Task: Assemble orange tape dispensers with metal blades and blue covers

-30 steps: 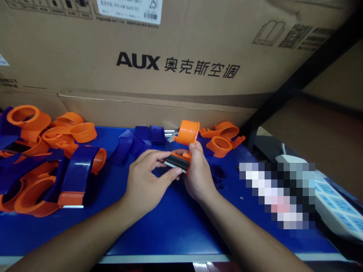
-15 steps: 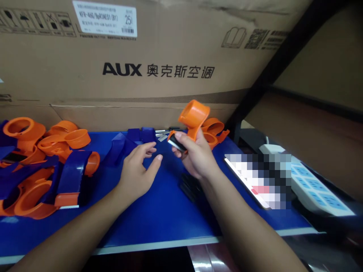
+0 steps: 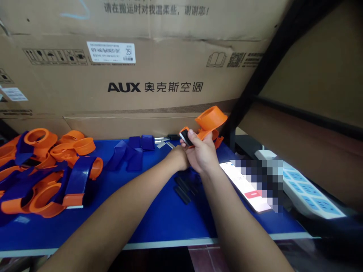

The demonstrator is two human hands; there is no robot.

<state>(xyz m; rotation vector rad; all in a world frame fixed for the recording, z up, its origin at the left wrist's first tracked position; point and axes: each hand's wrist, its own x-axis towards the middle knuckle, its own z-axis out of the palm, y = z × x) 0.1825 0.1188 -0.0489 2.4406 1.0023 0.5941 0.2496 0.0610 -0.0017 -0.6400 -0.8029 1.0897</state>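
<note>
My right hand point(image 3: 202, 151) grips an orange tape dispenser point(image 3: 211, 119) with a black piece and a white toothed blade at its front end; my thumb presses near the black piece. The dispenser's ring points up and to the right. Just left of it and lower is my left hand point(image 3: 179, 156), reaching toward the right wrist; its fingers are hidden behind the right hand. Below both hands lie several black strips point(image 3: 183, 189) on the blue table. Behind the hands are thin metal pieces point(image 3: 161, 144) and blue plastic parts point(image 3: 127, 153).
A pile of orange and blue tape dispensers point(image 3: 45, 204) covers the table's left side. A phone with a lit screen point(image 3: 246, 189) and a white power strip point(image 3: 312, 192) lie at right. The large cardboard box point(image 3: 159, 105) stands behind, beside a black metal frame point(image 3: 255, 75).
My left hand has moved right, from apart with open fingers to beside the right hand. The view has tilted up. The dispenser stays in my right hand.
</note>
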